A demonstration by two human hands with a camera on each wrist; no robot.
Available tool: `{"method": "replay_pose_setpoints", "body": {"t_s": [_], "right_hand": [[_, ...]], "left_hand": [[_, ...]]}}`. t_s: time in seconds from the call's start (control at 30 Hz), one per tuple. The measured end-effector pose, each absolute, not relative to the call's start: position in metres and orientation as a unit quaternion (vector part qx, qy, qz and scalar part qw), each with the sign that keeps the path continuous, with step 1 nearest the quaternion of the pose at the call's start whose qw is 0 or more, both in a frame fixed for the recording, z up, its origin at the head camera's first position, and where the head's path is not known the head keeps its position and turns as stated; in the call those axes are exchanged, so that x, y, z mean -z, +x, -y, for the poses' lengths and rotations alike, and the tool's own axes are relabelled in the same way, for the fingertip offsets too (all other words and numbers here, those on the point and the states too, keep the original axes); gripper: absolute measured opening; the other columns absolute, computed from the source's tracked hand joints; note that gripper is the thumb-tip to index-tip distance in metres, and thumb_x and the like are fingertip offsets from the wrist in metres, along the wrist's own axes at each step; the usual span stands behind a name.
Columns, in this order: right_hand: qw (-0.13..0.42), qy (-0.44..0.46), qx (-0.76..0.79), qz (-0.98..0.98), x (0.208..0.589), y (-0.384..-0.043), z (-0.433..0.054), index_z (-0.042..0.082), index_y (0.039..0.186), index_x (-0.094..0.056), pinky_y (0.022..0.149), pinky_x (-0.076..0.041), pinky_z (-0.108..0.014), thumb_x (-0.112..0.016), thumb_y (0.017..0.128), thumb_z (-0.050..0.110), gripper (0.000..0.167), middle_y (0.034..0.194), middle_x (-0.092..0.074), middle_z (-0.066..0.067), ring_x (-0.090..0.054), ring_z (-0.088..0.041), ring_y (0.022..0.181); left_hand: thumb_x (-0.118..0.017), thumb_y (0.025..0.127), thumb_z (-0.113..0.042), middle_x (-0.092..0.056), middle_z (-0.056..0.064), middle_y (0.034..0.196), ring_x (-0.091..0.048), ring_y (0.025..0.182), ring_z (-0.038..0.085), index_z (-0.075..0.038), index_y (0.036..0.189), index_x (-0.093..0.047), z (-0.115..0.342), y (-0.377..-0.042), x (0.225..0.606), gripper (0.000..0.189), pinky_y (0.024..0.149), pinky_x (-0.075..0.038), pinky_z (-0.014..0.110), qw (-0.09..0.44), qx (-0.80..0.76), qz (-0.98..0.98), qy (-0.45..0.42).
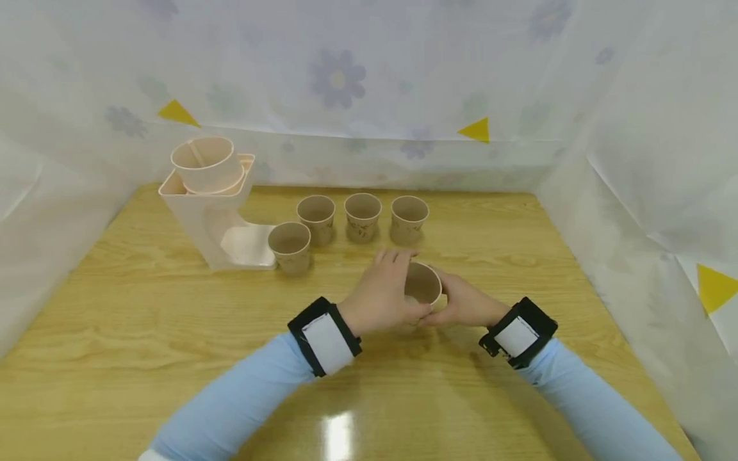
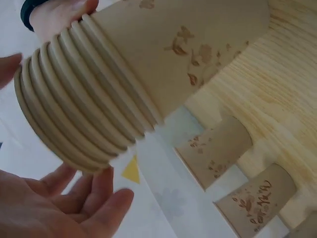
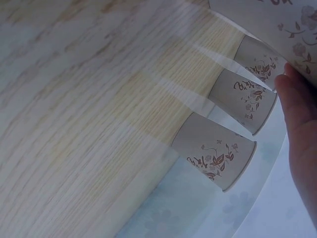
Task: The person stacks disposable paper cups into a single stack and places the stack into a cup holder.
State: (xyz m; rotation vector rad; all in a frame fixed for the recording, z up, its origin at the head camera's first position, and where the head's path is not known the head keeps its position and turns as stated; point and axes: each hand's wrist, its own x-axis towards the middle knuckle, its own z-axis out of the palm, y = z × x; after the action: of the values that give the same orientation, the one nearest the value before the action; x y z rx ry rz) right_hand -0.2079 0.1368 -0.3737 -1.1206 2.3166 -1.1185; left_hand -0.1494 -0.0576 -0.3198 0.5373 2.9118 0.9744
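Both hands are at a nested stack of beige paper cups (image 2: 89,94), whose stacked rims show in the left wrist view. My left hand (image 1: 383,291) curves round the stack's rim end from the left, fingers on the far side and thumb nearer me. In the left wrist view its fingers (image 2: 101,183) are at the rim of the top cup. From the right, my right hand (image 1: 467,301) grips the stack's side. Its fingers (image 3: 297,99) lie against the cup wall in the right wrist view. The stack's lower part is mostly hidden in the head view.
Behind the stack stand three upright paper cups, left (image 1: 316,221), middle (image 1: 362,219) and right (image 1: 409,221). A fourth cup (image 1: 290,248) stands beside a pale pink dispenser-like stand (image 1: 202,218) topped by a round container (image 1: 216,176). Flower-patterned sheeting (image 1: 369,160) borders the wooden table (image 1: 173,339).
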Motion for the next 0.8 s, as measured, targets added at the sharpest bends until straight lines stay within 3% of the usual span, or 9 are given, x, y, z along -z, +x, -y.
{"method": "replay_pose_setpoints", "body": {"t_s": [0.13,0.3,0.5,0.8], "right_hand": [[0.163,-0.395,0.398,-0.812,0.374,-0.208,-0.138,0.007,0.136,-0.042,0.097,-0.045,-0.039,-0.083,0.069,0.018,0.079,0.127,-0.056,-0.009,-0.053,-0.023,0.115],[0.150,-0.403,0.401,-0.809,0.375,-0.209,-0.136,0.005,0.136,-0.042,0.098,-0.044,-0.041,-0.084,0.067,0.017,0.082,0.127,-0.056,-0.011,-0.053,-0.024,0.116],[0.161,-0.396,0.410,-0.806,0.377,-0.208,-0.135,0.005,0.135,-0.043,0.099,-0.043,-0.040,-0.085,0.066,0.016,0.081,0.127,-0.056,-0.011,-0.053,-0.024,0.116],[0.156,-0.399,0.404,-0.808,0.378,-0.210,-0.136,0.006,0.135,-0.042,0.099,-0.043,-0.039,-0.084,0.067,0.017,0.081,0.127,-0.056,-0.010,-0.052,-0.023,0.117]], "left_hand": [[-0.067,0.079,-0.051,-0.044,0.015,0.136,-0.041,0.126,0.031,-0.006,0.138,-0.038,0.077,-0.162,0.313,0.079,0.102,-0.039,0.042,-0.004,-0.293,-0.949,0.115],[-0.061,0.084,-0.050,-0.043,0.025,0.133,-0.039,0.125,0.039,0.004,0.135,-0.038,0.129,-0.188,0.310,0.078,0.103,-0.037,0.048,-0.059,-0.221,-0.973,0.001],[-0.059,0.086,-0.047,-0.042,0.033,0.129,-0.038,0.121,0.045,0.014,0.133,-0.035,0.171,-0.197,0.326,0.081,0.099,-0.040,0.050,-0.016,-0.192,-0.978,-0.076],[-0.059,0.087,-0.043,-0.047,0.033,0.123,-0.044,0.114,0.046,0.013,0.130,-0.039,0.177,-0.196,0.335,0.073,0.092,-0.043,0.052,-0.009,-0.168,-0.982,-0.088]]}}
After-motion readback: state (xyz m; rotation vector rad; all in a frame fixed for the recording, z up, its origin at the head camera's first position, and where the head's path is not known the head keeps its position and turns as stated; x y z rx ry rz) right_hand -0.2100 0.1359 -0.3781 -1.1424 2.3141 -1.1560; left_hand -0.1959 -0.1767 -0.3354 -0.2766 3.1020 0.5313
